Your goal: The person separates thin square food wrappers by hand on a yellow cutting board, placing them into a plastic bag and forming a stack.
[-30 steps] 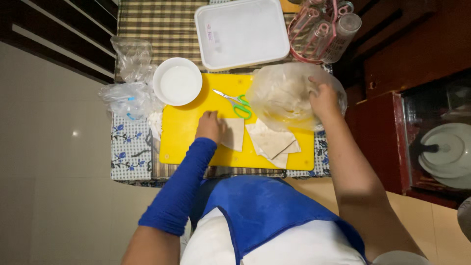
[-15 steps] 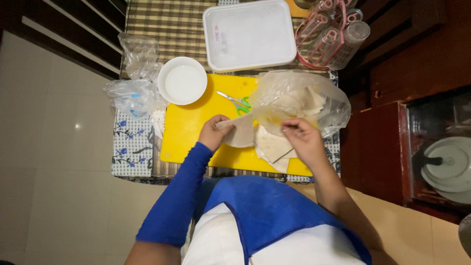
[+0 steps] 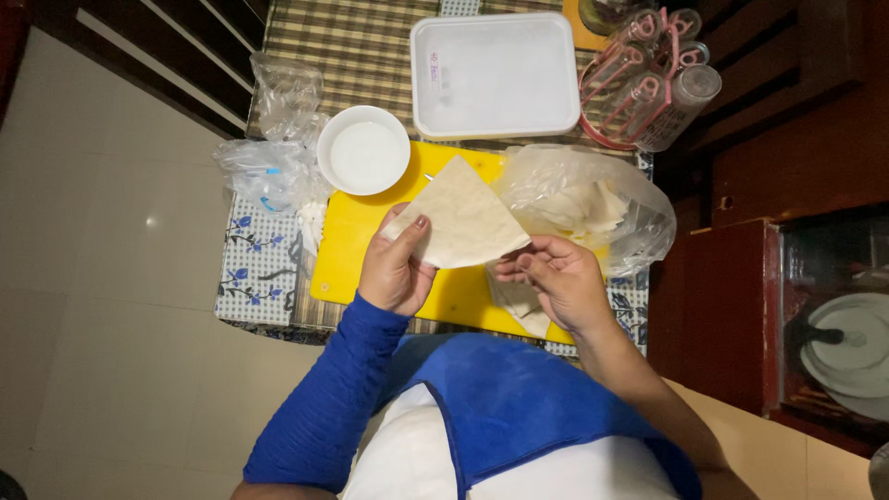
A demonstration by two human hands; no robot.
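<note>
Landmark: yellow plastic cutting board (image 3: pixel 347 243), lying on the checked tablecloth in front of the person.
Left of the board: crumpled clear plastic bags (image 3: pixel 269 167), one above the other, at the table's edge.
Board's upper left corner: round white bowl (image 3: pixel 363 150) of pale liquid, overlapping the corner.
Left hand (image 3: pixel 396 268): raised over the board's near left part, thumb and fingers pinching the left corner of the sheet.
Held sheet: thin, pale, triangular pastry wrapper (image 3: pixel 463 218), flat and lifted clear of the board, its point toward the far edge.
Change: a second ago the left hand pressed a wrapper down on the board while the right hand was at the bag; now both hands hold one wrapper up in the air, so a single sheet is separated and in hand.
Right hand (image 3: pixel 556 278): over the board's near middle, fingertips gripping the wrapper's right corner.
Under the hands: more pale wrappers (image 3: pixel 519 306) stacked on the board.
Right end of the board: clear plastic bag of wrappers (image 3: pixel 593 204), open.
Beyond the board: white rectangular plastic tray (image 3: pixel 495 74); right of it a pink rack of glasses (image 3: pixel 648 83).
</note>
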